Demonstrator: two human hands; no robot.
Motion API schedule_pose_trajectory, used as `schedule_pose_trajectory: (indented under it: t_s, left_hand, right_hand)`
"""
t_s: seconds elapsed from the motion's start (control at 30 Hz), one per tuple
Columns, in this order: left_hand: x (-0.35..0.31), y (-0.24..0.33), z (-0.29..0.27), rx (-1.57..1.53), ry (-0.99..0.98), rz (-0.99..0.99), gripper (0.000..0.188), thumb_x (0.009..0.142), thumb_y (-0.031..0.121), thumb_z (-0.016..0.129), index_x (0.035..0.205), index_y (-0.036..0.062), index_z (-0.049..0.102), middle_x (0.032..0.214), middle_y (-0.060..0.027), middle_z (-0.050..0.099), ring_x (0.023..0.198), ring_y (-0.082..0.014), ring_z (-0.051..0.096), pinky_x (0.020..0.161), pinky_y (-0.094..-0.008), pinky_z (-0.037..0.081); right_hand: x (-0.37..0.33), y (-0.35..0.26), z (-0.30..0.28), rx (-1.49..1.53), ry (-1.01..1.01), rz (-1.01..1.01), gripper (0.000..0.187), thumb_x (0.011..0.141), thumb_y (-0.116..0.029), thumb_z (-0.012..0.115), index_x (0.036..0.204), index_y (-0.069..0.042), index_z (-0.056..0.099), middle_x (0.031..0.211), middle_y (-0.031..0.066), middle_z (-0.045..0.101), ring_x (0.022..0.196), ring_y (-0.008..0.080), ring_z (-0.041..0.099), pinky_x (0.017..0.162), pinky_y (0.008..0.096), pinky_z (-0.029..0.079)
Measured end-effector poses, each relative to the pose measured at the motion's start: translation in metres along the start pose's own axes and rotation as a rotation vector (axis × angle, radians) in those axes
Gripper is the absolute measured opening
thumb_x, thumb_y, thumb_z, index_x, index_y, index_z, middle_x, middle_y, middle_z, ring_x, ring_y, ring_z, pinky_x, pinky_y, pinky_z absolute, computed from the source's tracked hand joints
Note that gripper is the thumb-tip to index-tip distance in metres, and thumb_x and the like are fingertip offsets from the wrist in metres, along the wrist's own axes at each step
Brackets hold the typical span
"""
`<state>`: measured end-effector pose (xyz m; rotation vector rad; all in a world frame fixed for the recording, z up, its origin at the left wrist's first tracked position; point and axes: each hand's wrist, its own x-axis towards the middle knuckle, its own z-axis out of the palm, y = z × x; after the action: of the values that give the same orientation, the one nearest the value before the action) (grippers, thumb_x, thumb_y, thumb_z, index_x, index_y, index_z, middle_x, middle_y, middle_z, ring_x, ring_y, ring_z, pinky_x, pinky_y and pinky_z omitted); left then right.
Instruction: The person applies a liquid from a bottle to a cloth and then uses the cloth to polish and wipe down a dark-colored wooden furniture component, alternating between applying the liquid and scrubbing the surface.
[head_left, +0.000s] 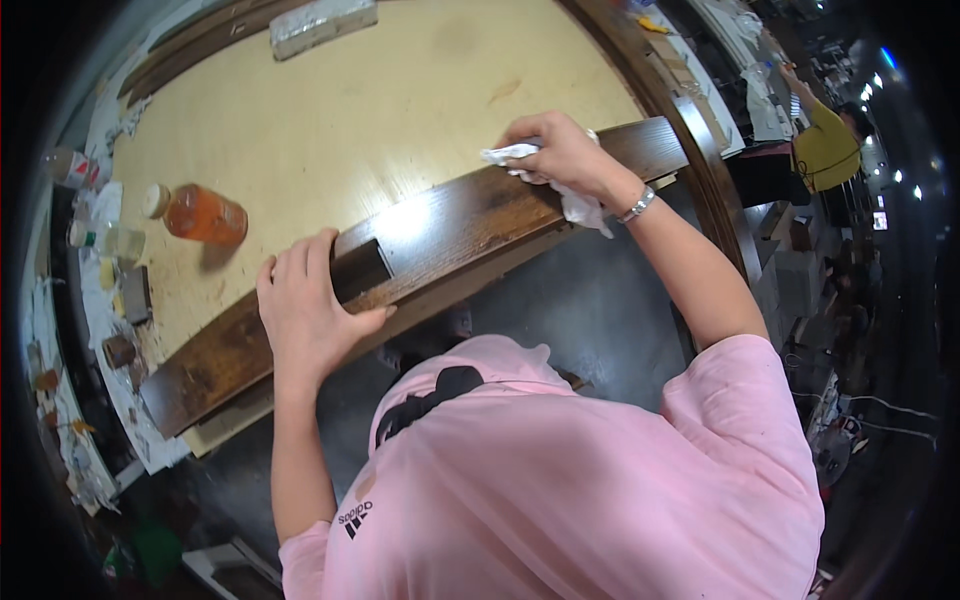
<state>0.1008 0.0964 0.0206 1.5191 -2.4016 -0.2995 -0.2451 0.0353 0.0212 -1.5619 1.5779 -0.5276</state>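
A pale wooden counter point(380, 110) carries a dark board point(470, 225) along its near edge. The left hand point(305, 310) lies flat on the board — grip wide; the right hand point(560, 150) presses a white cloth point(580, 205) to it — grip closed on the cloth.

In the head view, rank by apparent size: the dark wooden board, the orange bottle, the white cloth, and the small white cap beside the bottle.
1. dark wooden board, by far the largest.
2. orange bottle.
3. white cloth, partly hidden under the right hand, so its place against the bottle is unsure.
4. white cap, smallest.

An orange bottle point(205, 216) lay on the table's left, cap off. A clear bottle point(105, 239) and a red-labelled can point(70, 168) stood at the left edge.
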Motion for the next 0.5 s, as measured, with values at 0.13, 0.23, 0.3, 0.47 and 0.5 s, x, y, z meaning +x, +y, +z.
schedule_pose_trajectory:
  t_s: [0.13, 0.23, 0.3, 0.47, 0.5]
  left_hand:
    - [0.004, 0.008, -0.001, -0.010, -0.036, -0.026, 0.091, 0.052, 0.036, 0.089, 0.130, 0.0052, 0.053, 0.120, -0.0143, 0.060, 0.117, -0.0328, 0.055, 0.109, -0.0475, 0.035]
    - [0.002, 0.008, -0.001, -0.001, -0.028, -0.023, 0.091, 0.052, 0.037, 0.088, 0.130, 0.0049, 0.054, 0.120, -0.0143, 0.059, 0.118, -0.0326, 0.055, 0.109, -0.0476, 0.034]
    - [0.000, 0.005, 0.000, 0.000, -0.011, -0.005, 0.091, 0.052, 0.037, 0.088, 0.130, 0.0049, 0.054, 0.121, -0.0142, 0.059, 0.119, -0.0325, 0.054, 0.110, -0.0469, 0.034]
    - [0.001, 0.007, 0.002, 0.020, 0.003, 0.002, 0.091, 0.052, 0.037, 0.088, 0.130, 0.0051, 0.054, 0.121, -0.0137, 0.059, 0.118, -0.0323, 0.054, 0.110, -0.0456, 0.034]
    - [0.002, 0.008, 0.002, 0.023, 0.004, 0.008, 0.091, 0.052, 0.037, 0.088, 0.130, 0.0051, 0.054, 0.121, -0.0137, 0.059, 0.118, -0.0323, 0.054, 0.110, -0.0456, 0.034]
  right_hand:
    - [0.001, 0.001, -0.001, -0.137, 0.078, 0.000, 0.016, 0.086, -0.003, 0.072, 0.101, 0.001, 0.075, 0.081, 0.0063, 0.071, 0.065, 0.0110, 0.062, 0.055, 0.0268, 0.050]
    - [0.006, -0.028, 0.048, -0.128, -0.007, -0.219, 0.017, 0.086, -0.009, 0.074, 0.100, 0.000, 0.075, 0.079, 0.0082, 0.072, 0.068, 0.0124, 0.065, 0.060, 0.0284, 0.052]
    - [0.008, -0.020, 0.025, -0.131, -0.020, -0.131, 0.018, 0.085, -0.009, 0.074, 0.100, 0.000, 0.075, 0.080, 0.0077, 0.072, 0.068, 0.0125, 0.065, 0.061, 0.0284, 0.052]
    - [0.011, 0.011, -0.017, -0.004, 0.003, 0.102, 0.020, 0.085, -0.010, 0.074, 0.103, 0.001, 0.075, 0.078, 0.0074, 0.072, 0.068, 0.0129, 0.065, 0.064, 0.0290, 0.052]
    - [0.014, 0.002, 0.001, -0.071, -0.016, -0.035, 0.019, 0.085, -0.010, 0.074, 0.102, 0.001, 0.075, 0.077, 0.0075, 0.072, 0.068, 0.0127, 0.065, 0.064, 0.0287, 0.052]
